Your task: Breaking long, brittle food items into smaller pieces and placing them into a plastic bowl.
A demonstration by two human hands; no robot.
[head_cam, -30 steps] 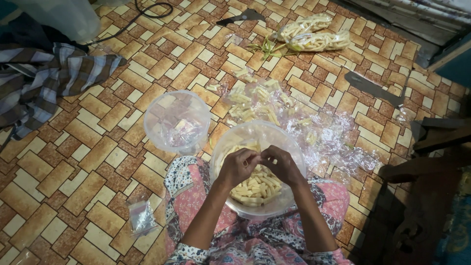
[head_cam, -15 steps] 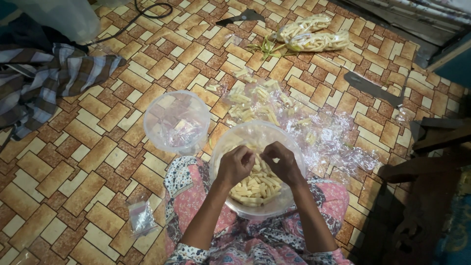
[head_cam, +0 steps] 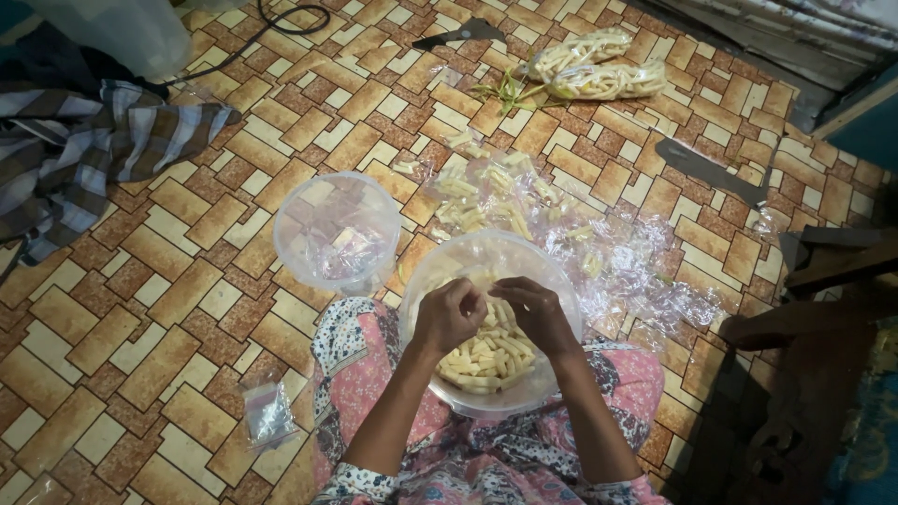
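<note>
Tiled floor (head_cam: 140, 309). Clear bowl (head_cam: 552, 271) on lap, holding pale yellow snack sticks (head_cam: 486, 360). Left hand (head_cam: 449, 316), right hand (head_cam: 535, 313) pinch something small together above it. Empty bowl (head_cam: 337, 229) beside; small packets (head_cam: 486, 192) beyond.

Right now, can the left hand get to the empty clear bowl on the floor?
Probably yes. The left hand is over the snack bowl, and the clear bowl sits just beside it on that side, with nothing between them.
</note>
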